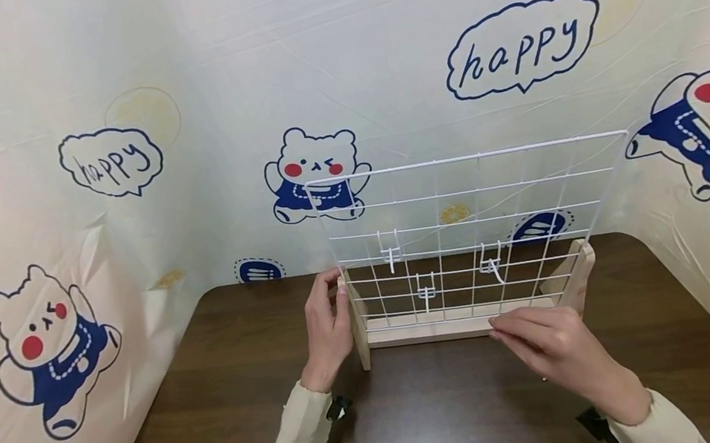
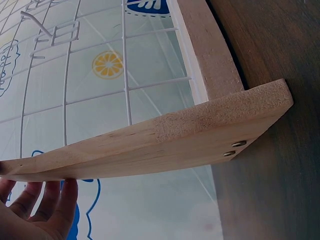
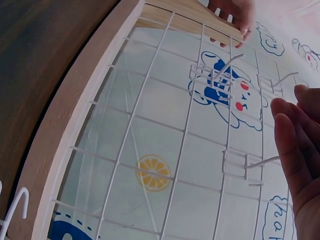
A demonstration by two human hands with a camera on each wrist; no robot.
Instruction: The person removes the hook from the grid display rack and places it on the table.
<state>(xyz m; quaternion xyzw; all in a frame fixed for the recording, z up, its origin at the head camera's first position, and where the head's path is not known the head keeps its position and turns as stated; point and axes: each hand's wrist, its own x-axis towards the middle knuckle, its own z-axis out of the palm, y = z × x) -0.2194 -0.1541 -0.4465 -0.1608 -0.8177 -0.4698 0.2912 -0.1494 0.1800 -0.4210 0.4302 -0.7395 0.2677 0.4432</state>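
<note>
A white wire grid (image 1: 432, 196) stands in a light wooden stand on the table. Three white wire hooks hang on it: an upper left hook (image 1: 390, 254), a lower middle hook (image 1: 426, 291) and a right hook (image 1: 491, 265). My left hand (image 1: 328, 322) grips the top of the stand's left side post (image 2: 125, 150), fingers along its outer face. In front of the grid's lower right part is my right hand (image 1: 563, 344), fingers bent and thumb near them. The right wrist view shows nothing between those fingertips (image 3: 282, 122).
Another white hook (image 3: 20, 202) shows at the lower left of the right wrist view, below the stand's crossbar (image 1: 430, 330). The right side post (image 1: 580, 270) stands behind my right hand. A printed curtain (image 1: 412, 94) hangs behind and beside the dark wooden table (image 1: 446, 404).
</note>
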